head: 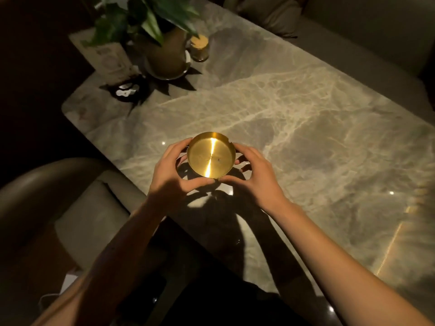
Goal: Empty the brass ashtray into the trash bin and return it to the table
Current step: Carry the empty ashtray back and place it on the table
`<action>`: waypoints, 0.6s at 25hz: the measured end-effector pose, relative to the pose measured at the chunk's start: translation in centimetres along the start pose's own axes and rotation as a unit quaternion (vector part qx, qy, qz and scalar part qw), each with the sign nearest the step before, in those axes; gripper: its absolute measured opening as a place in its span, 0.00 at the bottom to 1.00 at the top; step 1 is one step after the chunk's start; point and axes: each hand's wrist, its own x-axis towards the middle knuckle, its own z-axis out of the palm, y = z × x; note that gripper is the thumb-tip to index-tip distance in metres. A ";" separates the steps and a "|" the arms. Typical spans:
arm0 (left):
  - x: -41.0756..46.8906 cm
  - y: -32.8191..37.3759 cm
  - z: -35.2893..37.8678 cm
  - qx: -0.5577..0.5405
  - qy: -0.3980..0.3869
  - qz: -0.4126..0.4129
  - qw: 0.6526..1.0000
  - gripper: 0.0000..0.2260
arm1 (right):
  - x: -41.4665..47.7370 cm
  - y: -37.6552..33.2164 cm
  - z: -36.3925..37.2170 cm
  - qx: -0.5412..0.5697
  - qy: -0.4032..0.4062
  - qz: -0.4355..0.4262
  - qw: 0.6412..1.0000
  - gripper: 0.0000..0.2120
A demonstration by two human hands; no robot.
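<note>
Brass ashtray (211,155) is hanging level between two hands just above the marble surface (306,118), its dish nearly bare but for a few specks. Left hand (173,170) is cupping the rim at nine o'clock, right hand (249,175) at three, equally near. Round, it is offering no long axis. No trash bin is showing.

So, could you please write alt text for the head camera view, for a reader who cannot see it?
Two bare hands, the left hand and the right hand, hold a round brass ashtray by its sides over a marble table in dim light; its bowl looks almost clean. At the table's far left corner stand a potted plant and a small jar.
</note>
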 end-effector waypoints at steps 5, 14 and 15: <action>1.3 -4.0 -4.9 0.038 0.048 0.028 0.998 0.41 | 5.3 -1.3 5.7 -0.002 -0.048 -0.003 0.999 0.38; 5.4 -11.6 -10.8 -0.012 0.131 -0.064 0.989 0.40 | 14.1 -2.9 14.1 -0.026 -0.093 0.006 0.995 0.36; 5.9 -12.4 -11.3 -0.026 0.141 -0.074 0.987 0.40 | 15.1 -3.2 14.8 -0.025 -0.099 0.009 0.995 0.36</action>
